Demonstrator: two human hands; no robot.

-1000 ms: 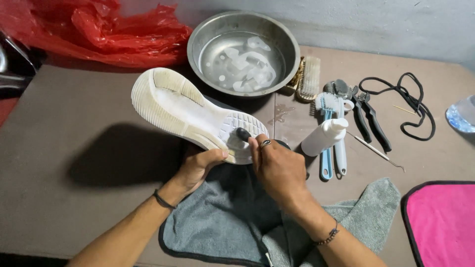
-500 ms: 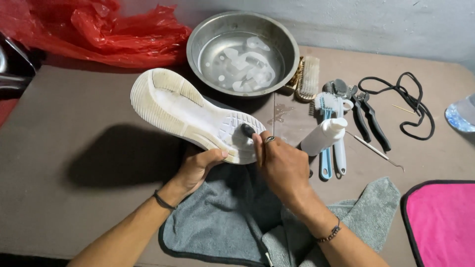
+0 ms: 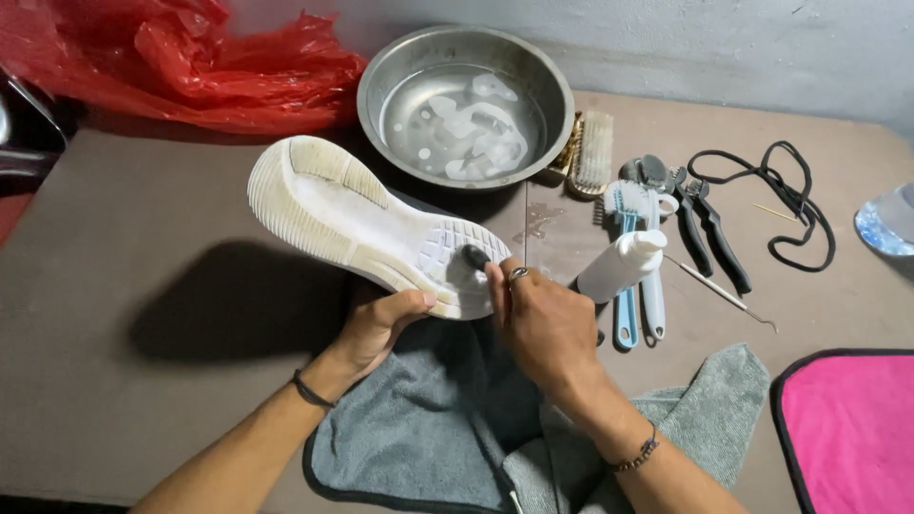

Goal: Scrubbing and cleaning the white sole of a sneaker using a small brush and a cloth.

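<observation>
A white shoe (image 3: 367,224) is being held sole-up over the brown desk (image 3: 143,238), its ribbed rubber sole pale and slightly yellowed, with fine grooves along the edges and a smoother panel down the middle. Its long axis is running diagonally, the rounded toe end pointing up and to the left, the heel end sitting low and to the right, near the person. The left hand (image 3: 381,324) is cupping the heel end from below, fingers curled and thumb pressing on the sole's rim. The right hand (image 3: 543,319) is closing its fingertips around a small dark tool (image 3: 473,257), pinching it and pressing its tip against the heel tread; a ring is showing on one finger. Beneath both hands a grey terry towel (image 3: 457,428) with dark edging is lying crumpled. Beyond the shoe a round steel bowl (image 3: 390,76) is holding soapy water. To its right a bristle brush (image 3: 595,152) is lying, then a white plastic bottle (image 3: 621,266) on its side, blue-handled brushes (image 3: 625,314), black pliers (image 3: 709,228) and a coiled black lace (image 3: 781,200). Crinkled red plastic (image 3: 190,62) is bunching at the far left, and a pink cloth (image 3: 852,428) is lying at the right edge.
</observation>
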